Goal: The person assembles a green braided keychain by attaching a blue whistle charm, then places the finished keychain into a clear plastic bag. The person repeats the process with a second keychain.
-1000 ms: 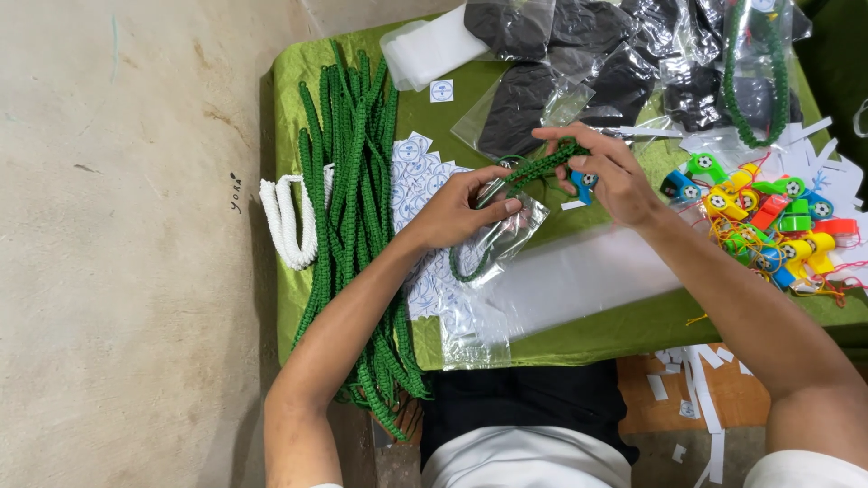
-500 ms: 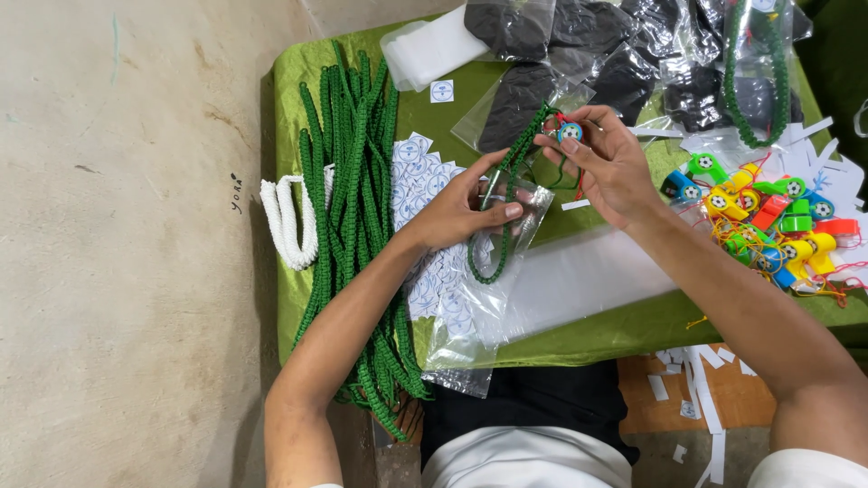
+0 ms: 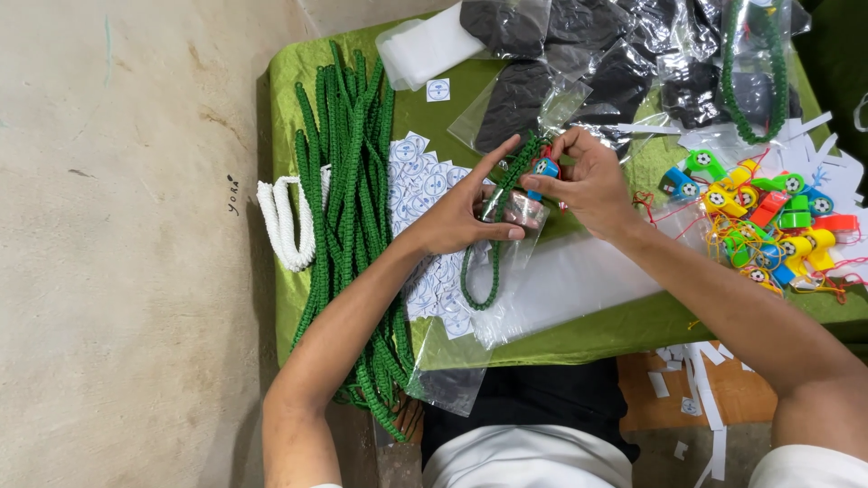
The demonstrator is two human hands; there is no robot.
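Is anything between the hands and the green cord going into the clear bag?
Nothing visible. The left hand holds the clear bag at its mouth, with the green cord already hanging looped inside it. The right hand grips the cord's upper end with a blue whistle, just above the bag's mouth.

We've only got one view, a head-worn camera looking almost straight down on the green-covered table [image 3: 579,339] from fairly close above. The table's near edge sits low in frame, bare concrete floor [image 3: 127,271] to its left.
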